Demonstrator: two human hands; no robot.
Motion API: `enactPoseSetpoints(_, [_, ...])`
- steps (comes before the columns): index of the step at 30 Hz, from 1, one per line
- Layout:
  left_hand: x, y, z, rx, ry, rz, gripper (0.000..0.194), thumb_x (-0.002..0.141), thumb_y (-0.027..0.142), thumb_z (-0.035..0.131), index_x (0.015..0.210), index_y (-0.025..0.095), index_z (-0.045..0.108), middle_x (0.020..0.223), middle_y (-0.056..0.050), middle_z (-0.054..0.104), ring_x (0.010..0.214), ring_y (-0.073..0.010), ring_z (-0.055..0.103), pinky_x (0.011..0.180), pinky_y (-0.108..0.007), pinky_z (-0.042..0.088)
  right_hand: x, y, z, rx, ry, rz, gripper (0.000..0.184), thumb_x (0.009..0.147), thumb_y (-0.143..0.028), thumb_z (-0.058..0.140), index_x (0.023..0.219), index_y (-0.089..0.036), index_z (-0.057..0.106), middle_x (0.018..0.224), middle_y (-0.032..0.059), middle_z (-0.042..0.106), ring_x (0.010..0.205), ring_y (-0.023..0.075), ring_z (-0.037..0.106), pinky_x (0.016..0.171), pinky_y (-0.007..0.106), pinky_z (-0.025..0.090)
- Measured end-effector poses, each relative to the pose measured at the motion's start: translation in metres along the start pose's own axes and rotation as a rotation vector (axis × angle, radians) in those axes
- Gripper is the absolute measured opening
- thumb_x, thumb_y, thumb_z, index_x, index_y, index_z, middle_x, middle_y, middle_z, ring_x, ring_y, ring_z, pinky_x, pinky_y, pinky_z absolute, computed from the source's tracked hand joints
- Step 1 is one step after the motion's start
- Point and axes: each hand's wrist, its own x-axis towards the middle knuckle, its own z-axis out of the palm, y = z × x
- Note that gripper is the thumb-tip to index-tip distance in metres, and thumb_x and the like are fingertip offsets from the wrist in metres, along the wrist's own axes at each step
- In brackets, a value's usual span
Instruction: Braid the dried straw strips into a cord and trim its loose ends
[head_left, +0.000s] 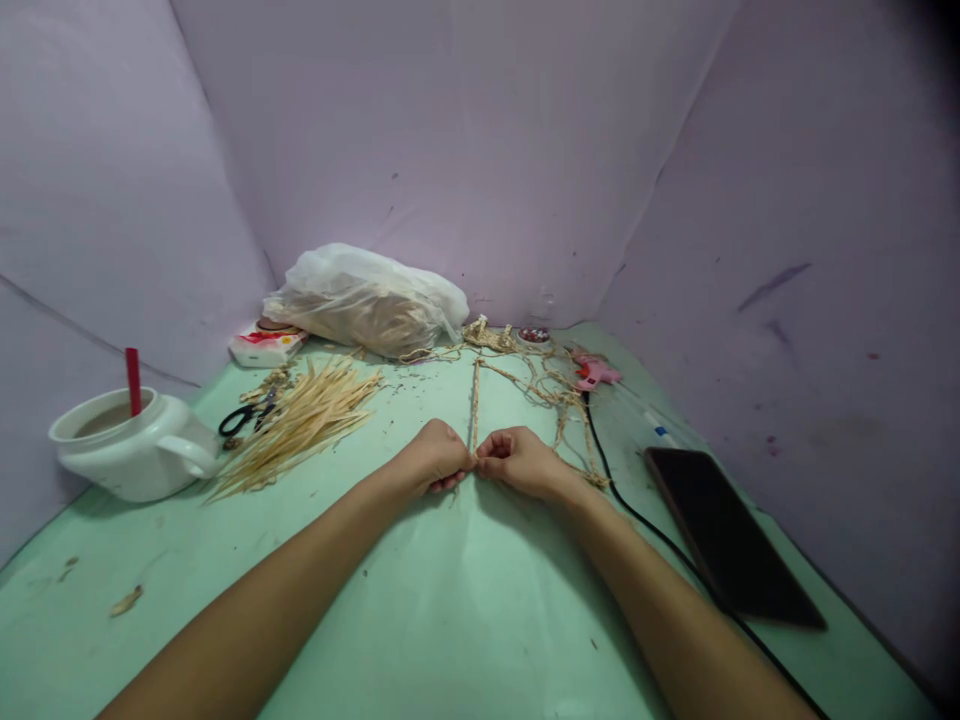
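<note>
Both hands meet at the near end of a braided straw cord (475,400) that runs straight away from me over the green tabletop. My left hand (439,457) is closed, its thumb and finger pinching the cord's end. From the other side my right hand (519,460) pinches the same spot with thumb and forefinger. The exact grip is partly hidden by the fingers. More cord (559,395) lies in loose loops beyond and to the right of my right hand. A bundle of dry straw strips (307,420) lies spread to the left of my left hand.
At left stand a white pot (142,450) with a red stick, and black scissors (244,415). A plastic bag (367,300) and tissue pack (266,345) sit at the back. Right are a pink glue gun (595,370), its black cable (637,515) and a dark tablet (724,530).
</note>
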Motion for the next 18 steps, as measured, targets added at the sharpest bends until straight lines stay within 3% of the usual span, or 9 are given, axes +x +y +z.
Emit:
enactPoseSetpoints(3, [0.004, -0.005, 0.007, -0.016, 0.058, 0.037, 0.017, 0.051, 0.011, 0.052, 0.043, 0.017, 0.040, 0.028, 0.007, 0.028, 0.028, -0.0048, 0.023, 0.033, -0.021, 0.012, -0.006, -0.005, 0.003, -0.216, 0.102, -0.102, 0.006, 0.056, -0.014, 0.057, 0.061, -0.016, 0.061, 0.055, 0.0001, 0.058, 0.052, 0.0106, 0.046, 0.049, 0.022, 0.029])
enactPoseSetpoints(5, [0.006, -0.009, 0.012, -0.041, 0.097, 0.069, 0.019, 0.052, 0.010, 0.051, 0.043, 0.017, 0.036, 0.030, 0.008, 0.023, 0.030, -0.0036, 0.019, 0.034, -0.021, 0.009, -0.011, -0.010, 0.006, -0.488, 0.180, -0.183, 0.012, 0.060, -0.014, 0.053, 0.064, -0.017, 0.064, 0.058, 0.0023, 0.062, 0.055, 0.0128, 0.050, 0.051, 0.024, 0.030])
enactPoseSetpoints(9, [0.004, -0.009, 0.018, -0.087, 0.134, 0.066, 0.021, 0.052, 0.010, 0.051, 0.042, 0.018, 0.034, 0.031, 0.008, 0.021, 0.031, -0.0036, 0.018, 0.036, -0.022, 0.007, -0.021, -0.019, 0.011, -0.868, 0.306, -0.149, 0.020, 0.064, -0.019, 0.049, 0.069, -0.021, 0.068, 0.065, 0.0056, 0.068, 0.059, 0.0177, 0.056, 0.051, 0.026, 0.028])
enactPoseSetpoints(18, [-0.005, 0.003, 0.016, -0.217, 0.094, -0.104, 0.018, 0.053, 0.009, 0.047, 0.041, 0.017, 0.035, 0.030, 0.005, 0.030, 0.028, -0.0053, 0.025, 0.033, -0.021, 0.014, -0.028, -0.026, 0.021, -0.978, 0.308, -0.140, 0.017, 0.062, -0.023, 0.050, 0.061, -0.022, 0.068, 0.059, 0.0058, 0.067, 0.054, 0.0171, 0.056, 0.046, 0.026, 0.023])
